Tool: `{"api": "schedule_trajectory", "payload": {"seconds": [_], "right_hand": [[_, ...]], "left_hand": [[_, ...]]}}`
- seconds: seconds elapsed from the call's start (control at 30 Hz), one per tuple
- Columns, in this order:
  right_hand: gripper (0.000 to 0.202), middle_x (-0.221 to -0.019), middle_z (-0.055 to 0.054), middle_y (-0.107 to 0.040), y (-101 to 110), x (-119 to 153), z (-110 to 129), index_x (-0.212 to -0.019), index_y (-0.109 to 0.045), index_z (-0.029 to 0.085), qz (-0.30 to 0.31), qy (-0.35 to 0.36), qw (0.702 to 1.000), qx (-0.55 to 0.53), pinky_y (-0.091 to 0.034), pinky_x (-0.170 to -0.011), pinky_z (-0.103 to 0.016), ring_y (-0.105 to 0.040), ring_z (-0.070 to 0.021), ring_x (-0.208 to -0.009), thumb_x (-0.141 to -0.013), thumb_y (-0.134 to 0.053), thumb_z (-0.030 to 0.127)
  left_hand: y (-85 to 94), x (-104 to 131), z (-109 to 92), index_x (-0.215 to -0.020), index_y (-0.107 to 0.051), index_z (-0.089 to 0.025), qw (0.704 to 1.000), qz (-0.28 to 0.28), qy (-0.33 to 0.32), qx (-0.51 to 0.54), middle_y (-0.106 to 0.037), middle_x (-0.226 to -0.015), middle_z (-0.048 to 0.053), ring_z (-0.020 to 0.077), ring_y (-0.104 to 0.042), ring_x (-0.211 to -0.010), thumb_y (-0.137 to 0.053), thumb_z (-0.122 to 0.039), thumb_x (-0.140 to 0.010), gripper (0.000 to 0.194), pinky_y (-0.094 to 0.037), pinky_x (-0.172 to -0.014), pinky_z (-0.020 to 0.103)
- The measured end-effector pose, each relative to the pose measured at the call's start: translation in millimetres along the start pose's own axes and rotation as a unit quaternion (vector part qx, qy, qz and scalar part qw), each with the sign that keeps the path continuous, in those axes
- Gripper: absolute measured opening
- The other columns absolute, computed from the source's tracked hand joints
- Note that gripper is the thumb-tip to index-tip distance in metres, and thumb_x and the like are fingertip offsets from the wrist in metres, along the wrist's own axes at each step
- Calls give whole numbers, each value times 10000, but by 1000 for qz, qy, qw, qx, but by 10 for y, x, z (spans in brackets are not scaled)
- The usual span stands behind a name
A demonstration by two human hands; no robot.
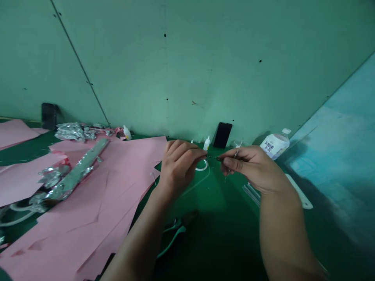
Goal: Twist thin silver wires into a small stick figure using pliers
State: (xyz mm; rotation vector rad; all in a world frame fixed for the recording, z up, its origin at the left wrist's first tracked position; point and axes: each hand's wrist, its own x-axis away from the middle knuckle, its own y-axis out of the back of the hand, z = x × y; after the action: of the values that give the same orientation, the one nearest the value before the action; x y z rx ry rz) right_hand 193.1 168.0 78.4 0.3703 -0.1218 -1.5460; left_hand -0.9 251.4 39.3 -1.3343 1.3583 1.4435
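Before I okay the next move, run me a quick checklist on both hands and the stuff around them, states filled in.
1. Right hand has its grip on the metal tool: ok, it sits among the fingers.
2. Left hand holds its piece securely: cannot tell, whatever is at the fingertips is too small.
3. Fingertips of the two hands apart: ok, a gap shows between them.
4. Pliers out of the hands: ok, lying on the table.
5. Large bottle capped: ok, white cap on.
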Motion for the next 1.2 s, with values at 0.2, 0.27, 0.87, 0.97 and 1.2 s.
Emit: {"api": "schedule_trajectory", "payload": {"seconds": [0.2,0.27,0.87,0.97,1.2], "right_hand": [[188,-731,-33,-713,-131,-50,-70,-818,-781,216,-79,18,996,46,-480,-612,-301,-624,-164,-676,-789,-762,400],[187,-730,-26,-699,-145,-49,-53,-814,-768,218,-89,40,993,66,-446,-582,-291,-600,-157,-665,-818,-733,402],[175,-564,6,-599,-61,16,-56,-782,-784,230,-83,9,996,19,-323,-419,-249,-478,-106,-489,-768,-778,404],[189,-513,22,-563,-42,18,-85,-774,-773,220,-66,-8,998,-2,-325,-419,-250,-472,-98,-453,-772,-776,410],[236,-459,34,-524,-19,21,-105,-757,-761,210,-94,-30,995,14,-319,-429,-258,-454,-90,-424,-783,-767,445]], "left_hand": [[43,-30,-23,-1069,-710,-204,962,113,202,144,-730,-1019,77,170,-681,-909,-622,-269,-930,177,-553,-778,312],[53,-32,-34,-1217,-648,-204,936,132,270,186,-691,-1206,118,216,-659,-1091,-664,-354,-899,352,-551,-894,351],[121,-107,-173,-980,-667,-207,959,226,161,54,-754,-901,19,173,-700,-823,-608,-91,-828,200,-547,-881,369],[104,-96,-195,-1023,-657,-193,963,245,109,22,-766,-960,39,185,-714,-862,-573,-85,-849,221,-466,-1044,452],[82,-64,-217,-1090,-668,-177,951,262,164,16,-766,-938,51,168,-705,-788,-505,-158,-948,217,-513,-677,269]]}}
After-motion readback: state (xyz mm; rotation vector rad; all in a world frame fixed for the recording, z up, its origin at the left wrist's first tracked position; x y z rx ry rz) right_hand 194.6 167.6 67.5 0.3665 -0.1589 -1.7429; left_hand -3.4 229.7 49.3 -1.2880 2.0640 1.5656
